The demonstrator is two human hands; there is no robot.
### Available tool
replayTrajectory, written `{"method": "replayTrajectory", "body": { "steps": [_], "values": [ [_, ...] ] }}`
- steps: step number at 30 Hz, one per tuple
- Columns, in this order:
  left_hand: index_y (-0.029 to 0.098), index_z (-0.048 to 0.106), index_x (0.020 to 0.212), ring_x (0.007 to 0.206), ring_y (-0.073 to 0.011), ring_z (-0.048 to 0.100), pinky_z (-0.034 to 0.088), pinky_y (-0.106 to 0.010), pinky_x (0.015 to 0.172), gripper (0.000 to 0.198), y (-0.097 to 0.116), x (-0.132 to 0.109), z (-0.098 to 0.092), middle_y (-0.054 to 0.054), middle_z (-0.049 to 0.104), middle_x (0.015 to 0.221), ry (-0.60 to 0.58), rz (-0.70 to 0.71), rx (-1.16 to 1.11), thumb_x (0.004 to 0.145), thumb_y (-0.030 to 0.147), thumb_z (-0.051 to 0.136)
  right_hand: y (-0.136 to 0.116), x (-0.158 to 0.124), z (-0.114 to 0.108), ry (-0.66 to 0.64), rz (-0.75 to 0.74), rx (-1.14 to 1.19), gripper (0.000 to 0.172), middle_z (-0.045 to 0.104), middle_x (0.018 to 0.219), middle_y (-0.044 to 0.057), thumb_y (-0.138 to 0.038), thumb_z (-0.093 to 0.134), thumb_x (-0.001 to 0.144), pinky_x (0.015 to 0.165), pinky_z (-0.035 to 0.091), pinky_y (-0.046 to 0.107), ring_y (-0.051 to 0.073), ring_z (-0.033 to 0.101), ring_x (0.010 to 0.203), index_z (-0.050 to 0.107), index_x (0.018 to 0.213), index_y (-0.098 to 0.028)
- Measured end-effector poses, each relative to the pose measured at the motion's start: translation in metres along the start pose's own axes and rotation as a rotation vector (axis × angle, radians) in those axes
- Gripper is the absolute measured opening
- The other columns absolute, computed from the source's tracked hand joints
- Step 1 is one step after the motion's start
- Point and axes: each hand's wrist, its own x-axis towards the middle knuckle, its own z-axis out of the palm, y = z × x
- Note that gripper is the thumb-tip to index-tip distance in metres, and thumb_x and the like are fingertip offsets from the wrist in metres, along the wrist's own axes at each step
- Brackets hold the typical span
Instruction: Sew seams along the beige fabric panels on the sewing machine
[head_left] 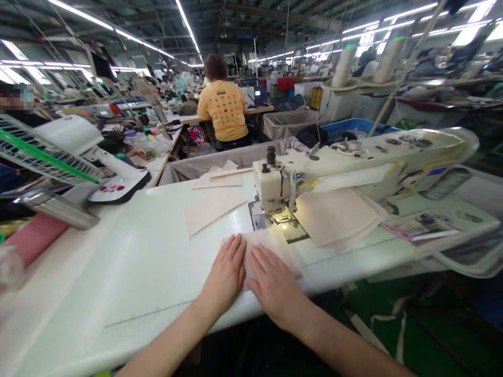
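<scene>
Both hands rest on a pale cream fabric piece (288, 256) at the front of a white sewing table (157, 262). My left hand (227, 269) lies flat on its left part, fingers stretched forward. On its middle, my right hand (273, 283) is also laid flat, with the thumb out toward the left hand. Just beyond the fabric is the lit needle plate of a sewing machine (273, 183). One cream panel (212, 209) lies left of the machine head, and a stack of larger cream panels (338, 217) sits under the machine arm.
More cream pieces (220, 178) lie at the table's back edge. A white fan (70, 136), a steel bottle (58, 209) and a pink roll (35, 238) stand at left. A small tray (422, 225) is at right. Ahead, a person in a yellow shirt (223, 107) sits facing away.
</scene>
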Motion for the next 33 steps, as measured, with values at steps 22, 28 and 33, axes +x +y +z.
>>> {"method": "replayTrajectory", "body": {
  "steps": [22, 28, 33],
  "values": [
    [0.018, 0.043, 0.150, 0.147, -0.0278, 0.034, 0.031, -0.051, 0.120, 0.050, 0.027, 0.060, -0.006, -0.013, 0.040, 0.157, -0.149, 0.133, -0.103, 0.103, 0.036, 0.045, 0.082, 0.001, -0.026, -0.048, 0.054, -0.081, 0.045, 0.059, 0.142, 0.014, -0.030, 0.058, 0.095, 0.114, 0.039, 0.052, 0.028, 0.051, 0.133, 0.057, 0.137, -0.014],
    [0.016, 0.044, 0.149, 0.148, -0.0280, 0.034, 0.031, -0.051, 0.120, 0.051, 0.014, 0.068, -0.012, -0.012, 0.039, 0.158, -0.193, 0.155, -0.114, 0.102, 0.036, 0.046, 0.084, 0.011, -0.022, 0.013, 0.050, -0.038, 0.044, 0.062, 0.137, 0.014, -0.027, 0.060, 0.092, 0.110, 0.043, 0.053, 0.029, 0.055, 0.128, 0.059, 0.135, -0.017],
    [0.017, 0.043, 0.150, 0.148, -0.0275, 0.033, 0.029, -0.051, 0.121, 0.051, 0.012, 0.068, -0.012, -0.011, 0.038, 0.159, -0.207, 0.179, -0.113, 0.102, 0.035, 0.046, 0.081, 0.007, -0.017, 0.030, 0.056, -0.053, 0.045, 0.061, 0.138, 0.014, -0.026, 0.059, 0.093, 0.111, 0.042, 0.055, 0.030, 0.053, 0.129, 0.057, 0.137, -0.015]
  ]
}}
